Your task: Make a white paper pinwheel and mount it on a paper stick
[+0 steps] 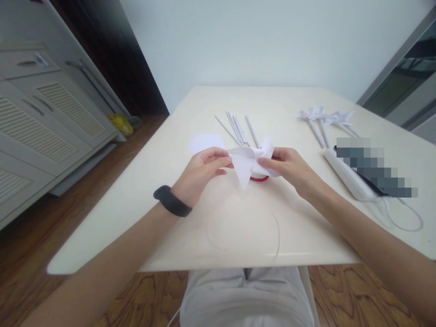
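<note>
Between my hands, just above the table, is a white paper pinwheel (244,167) with folded, pointed blades. My right hand (284,167) grips its right side, thumb on top and the other fingers partly hidden behind the paper. On the left, my left hand (207,170) pinches the tip of a blade between thumb and fingers. A red loop (259,179), perhaps a scissors handle, shows partly beneath the pinwheel. Behind it lie several thin rolled paper sticks (238,129) and one thicker paper stick (252,131). A white paper sheet (204,141) lies beyond my left hand.
Several white pinwheels on sticks (316,116) lie at the table's back right. Closer on the right is a white case-like object (347,175) with a blurred-out dark device (374,168) and a cable (408,227). The white table (136,218) has its front edge at my lap.
</note>
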Demonstrator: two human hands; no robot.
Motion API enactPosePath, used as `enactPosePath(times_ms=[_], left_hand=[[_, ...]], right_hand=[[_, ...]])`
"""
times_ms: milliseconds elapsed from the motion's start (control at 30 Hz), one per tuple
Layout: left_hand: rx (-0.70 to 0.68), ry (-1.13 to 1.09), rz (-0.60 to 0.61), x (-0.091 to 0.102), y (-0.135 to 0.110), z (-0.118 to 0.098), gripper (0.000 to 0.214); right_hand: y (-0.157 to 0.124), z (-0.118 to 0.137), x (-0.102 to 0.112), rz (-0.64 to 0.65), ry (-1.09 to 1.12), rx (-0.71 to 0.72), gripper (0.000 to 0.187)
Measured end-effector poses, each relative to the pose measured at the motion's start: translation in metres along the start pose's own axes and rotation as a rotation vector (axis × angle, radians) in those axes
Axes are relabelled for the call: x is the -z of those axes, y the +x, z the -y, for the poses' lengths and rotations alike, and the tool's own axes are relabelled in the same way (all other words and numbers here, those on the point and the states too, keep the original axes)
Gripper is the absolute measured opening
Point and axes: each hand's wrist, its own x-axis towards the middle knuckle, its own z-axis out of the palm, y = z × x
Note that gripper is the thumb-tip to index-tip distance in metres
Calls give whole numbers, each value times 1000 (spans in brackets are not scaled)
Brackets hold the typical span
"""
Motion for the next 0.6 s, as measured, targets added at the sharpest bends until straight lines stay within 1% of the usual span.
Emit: enactPosePath(times_ms=[233,400,600], left_hand=[[10,-59,38,-3,0,-4,13],[57,-173,136,-7,-1,-10,13],[58,-185,217,-5,0,-7,18]], right_hand=[[-1,2,-1,1,-11,23,21],[-2,5,-2,2,-24,26,23],[-4,6,-3,-4,-5,14,25]])
